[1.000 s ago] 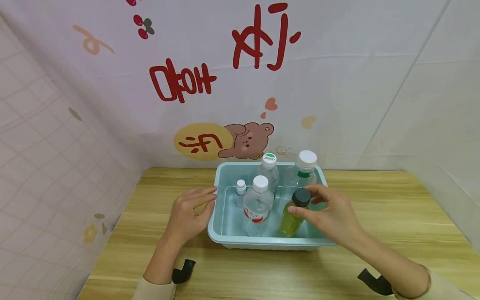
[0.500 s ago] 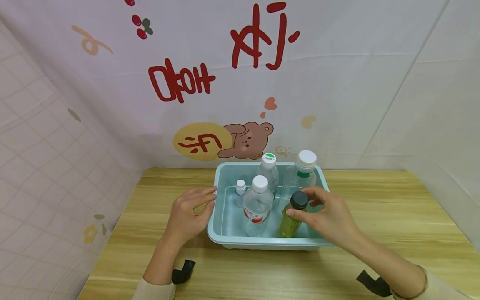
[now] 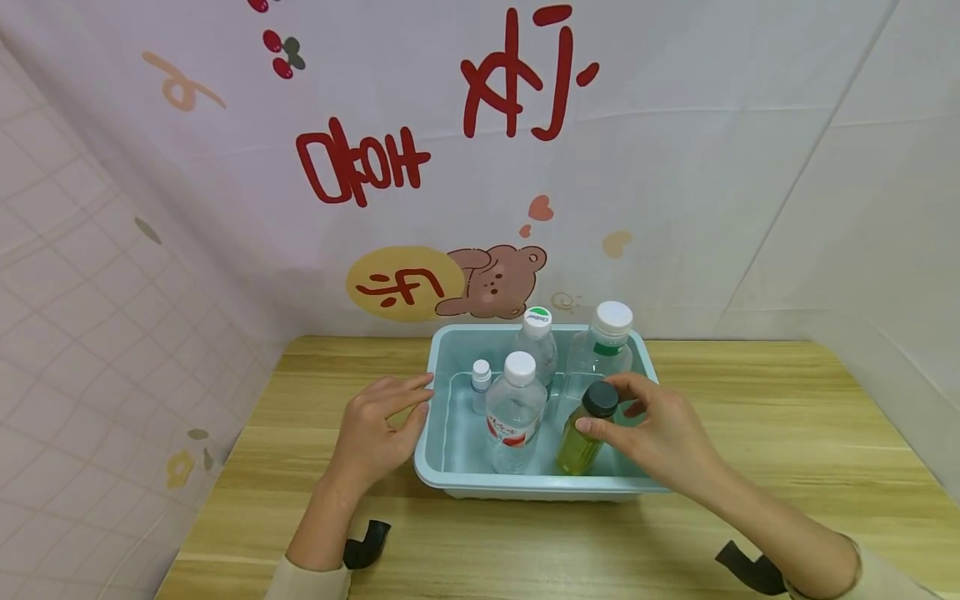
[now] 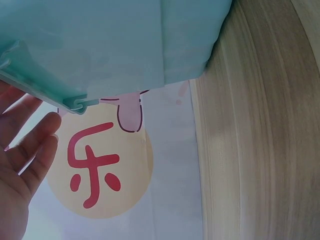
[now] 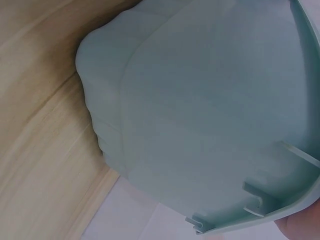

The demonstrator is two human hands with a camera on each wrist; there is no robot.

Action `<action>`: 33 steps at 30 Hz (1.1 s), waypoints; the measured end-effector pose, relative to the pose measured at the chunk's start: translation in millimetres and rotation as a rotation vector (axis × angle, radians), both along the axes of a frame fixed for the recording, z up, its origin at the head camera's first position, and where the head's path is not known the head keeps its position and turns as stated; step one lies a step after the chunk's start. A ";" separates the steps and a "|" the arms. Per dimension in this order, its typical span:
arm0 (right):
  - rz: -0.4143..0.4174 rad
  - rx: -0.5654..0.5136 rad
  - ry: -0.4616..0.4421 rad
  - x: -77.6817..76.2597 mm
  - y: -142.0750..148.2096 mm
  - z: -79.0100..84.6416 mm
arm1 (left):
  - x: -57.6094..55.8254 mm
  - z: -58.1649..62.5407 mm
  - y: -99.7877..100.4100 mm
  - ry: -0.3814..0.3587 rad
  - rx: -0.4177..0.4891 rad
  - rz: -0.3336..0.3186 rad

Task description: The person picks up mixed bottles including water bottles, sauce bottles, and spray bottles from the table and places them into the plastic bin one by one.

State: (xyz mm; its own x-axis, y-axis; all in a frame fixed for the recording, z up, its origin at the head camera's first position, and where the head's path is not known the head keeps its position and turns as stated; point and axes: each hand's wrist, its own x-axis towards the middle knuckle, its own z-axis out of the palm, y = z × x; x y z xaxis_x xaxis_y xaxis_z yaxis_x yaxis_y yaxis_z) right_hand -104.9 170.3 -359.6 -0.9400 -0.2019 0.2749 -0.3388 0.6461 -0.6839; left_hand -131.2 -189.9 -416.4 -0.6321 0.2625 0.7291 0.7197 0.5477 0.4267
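Note:
In the head view my right hand (image 3: 671,433) pinches a small bottle of yellow-green liquid (image 3: 576,454) near its black cap, thumb on one side and fingers on the other. This bottle leans a little inside a light blue plastic bin (image 3: 525,481), near its front right. My left hand (image 3: 375,429) is at the bin's left rim, fingers extended with the tips at the edge. The left wrist view has these fingers (image 4: 37,157) beside the bin's lip. Only a bit of my right hand (image 5: 302,222) shows under the rim in the right wrist view.
Also in the bin stand a clear bottle with a red label (image 3: 516,417), a clear bottle with a green-marked white cap (image 3: 537,342), a large clear bottle (image 3: 600,354) and a tiny white-capped bottle (image 3: 481,379). The wooden table (image 3: 750,417) meets a printed cloth backdrop (image 3: 675,208).
The green bottle and my right hand have shifted very slightly left and toward the bin's front. My left hand stays in place.

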 end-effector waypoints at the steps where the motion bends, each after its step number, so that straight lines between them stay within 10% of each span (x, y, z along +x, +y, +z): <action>1: -0.001 0.002 -0.003 0.1 0.2 0.1 | 0.0 0.1 -0.1 0.001 0.001 0.000; 33: -0.004 -0.024 0.043 9.4 13.3 9.1 | 5.5 1.9 2.0 -0.047 -0.035 0.036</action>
State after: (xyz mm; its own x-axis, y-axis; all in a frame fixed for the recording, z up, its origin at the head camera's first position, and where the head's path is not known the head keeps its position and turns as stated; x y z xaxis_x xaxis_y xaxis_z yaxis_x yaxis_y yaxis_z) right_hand -95.5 183.6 -350.5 -0.9280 -0.1907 0.3201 -0.3657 0.6311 -0.6841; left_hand -125.8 -187.9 -414.5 -0.6745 0.2639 0.6895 0.6792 0.5877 0.4396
